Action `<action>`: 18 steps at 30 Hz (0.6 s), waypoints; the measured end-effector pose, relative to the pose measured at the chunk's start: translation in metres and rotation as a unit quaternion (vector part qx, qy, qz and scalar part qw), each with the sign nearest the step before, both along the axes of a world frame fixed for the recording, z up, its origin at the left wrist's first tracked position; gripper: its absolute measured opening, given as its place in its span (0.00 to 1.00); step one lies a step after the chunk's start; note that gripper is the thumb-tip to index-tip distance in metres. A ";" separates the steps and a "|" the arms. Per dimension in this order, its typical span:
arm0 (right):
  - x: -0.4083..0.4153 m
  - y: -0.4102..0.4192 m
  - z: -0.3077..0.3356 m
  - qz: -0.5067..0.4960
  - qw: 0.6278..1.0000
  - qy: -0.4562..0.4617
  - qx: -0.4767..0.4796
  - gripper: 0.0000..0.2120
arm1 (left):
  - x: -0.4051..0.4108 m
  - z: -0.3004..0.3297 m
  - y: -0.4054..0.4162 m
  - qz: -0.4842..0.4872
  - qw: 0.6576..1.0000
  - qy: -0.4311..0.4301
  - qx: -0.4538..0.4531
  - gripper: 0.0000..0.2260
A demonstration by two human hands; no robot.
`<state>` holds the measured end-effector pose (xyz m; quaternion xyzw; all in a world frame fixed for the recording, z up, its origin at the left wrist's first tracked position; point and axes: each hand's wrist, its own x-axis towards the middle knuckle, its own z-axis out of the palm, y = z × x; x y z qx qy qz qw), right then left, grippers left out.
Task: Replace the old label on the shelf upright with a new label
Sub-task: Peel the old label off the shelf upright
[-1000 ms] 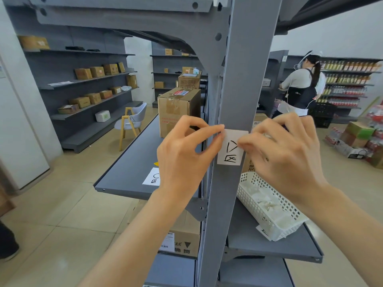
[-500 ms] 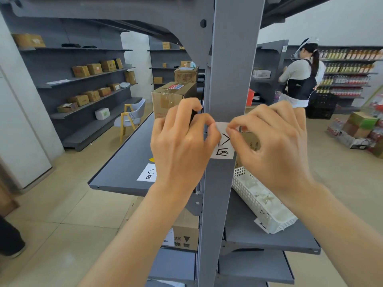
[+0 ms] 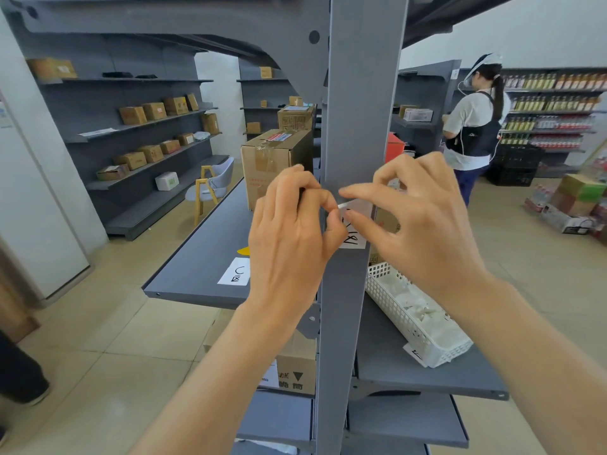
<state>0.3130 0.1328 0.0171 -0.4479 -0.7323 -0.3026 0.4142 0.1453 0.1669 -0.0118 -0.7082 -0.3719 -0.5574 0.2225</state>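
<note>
A white label [image 3: 356, 236] with black handwritten marks sits on the front of the grey shelf upright [image 3: 361, 126]. Its top edge curls away from the metal. My left hand [image 3: 292, 231] pinches the label's upper left corner between thumb and forefinger. My right hand [image 3: 423, 221] is at the label's right side, forefinger stretched along the lifted top edge and thumb resting on the label's face. My fingers hide much of the label.
A white plastic basket [image 3: 387, 290] of crumpled paper sits on the right shelf [image 3: 427, 379]. A second white label [image 3: 235, 275] and a taped cardboard box [image 3: 272, 159] lie on the left shelf [image 3: 197, 251]. A person [image 3: 473, 126] stands at shelves behind.
The label lay flat on the upright before; now its top edge is peeled up. Both hands have closed in on its upper corners.
</note>
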 end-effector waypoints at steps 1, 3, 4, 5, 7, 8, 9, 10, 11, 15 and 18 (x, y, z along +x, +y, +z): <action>0.001 0.000 0.001 -0.002 1.000 -0.006 -0.008 0.09 | 0.000 0.000 0.000 -0.006 1.000 -0.003 -0.007 0.07; 0.002 -0.002 0.004 -0.005 1.000 -0.008 -0.021 0.07 | 0.000 0.001 -0.001 -0.018 1.000 -0.002 -0.019 0.07; 0.002 -0.003 0.004 -0.005 1.000 -0.011 -0.025 0.06 | 0.000 0.001 -0.001 -0.034 0.999 0.003 -0.025 0.07; 0.000 -0.005 0.005 -0.005 0.999 -0.016 -0.028 0.05 | -0.001 0.000 -0.001 -0.063 0.997 0.008 -0.040 0.07; -0.006 -0.007 0.007 -0.012 0.999 -0.020 -0.033 0.02 | -0.005 0.000 -0.003 -0.152 0.982 0.001 -0.108 0.07; -0.008 -0.009 0.008 -0.015 0.999 -0.018 -0.037 0.01 | -0.008 0.000 -0.003 -0.188 0.973 -0.001 -0.137 0.08; -0.011 -0.012 0.009 -0.020 0.999 -0.018 -0.041 0.01 | -0.011 0.000 -0.004 -0.201 0.968 0.002 -0.151 0.09; -0.012 -0.014 0.010 -0.023 0.999 -0.021 -0.044 0.02 | -0.013 0.000 -0.003 -0.198 0.968 0.009 -0.153 0.11; -0.014 -0.017 0.011 -0.029 0.998 -0.028 -0.049 0.03 | -0.015 -0.001 -0.001 -0.190 0.970 0.017 -0.149 0.12; -0.017 -0.024 0.014 -0.050 0.996 -0.056 -0.052 0.04 | -0.023 0.001 0.003 -0.197 0.971 0.000 -0.135 0.06; -0.016 -0.031 0.014 0.011 0.998 0.014 -0.067 0.03 | -0.025 0.007 -0.008 -0.272 0.946 -0.041 -0.173 0.03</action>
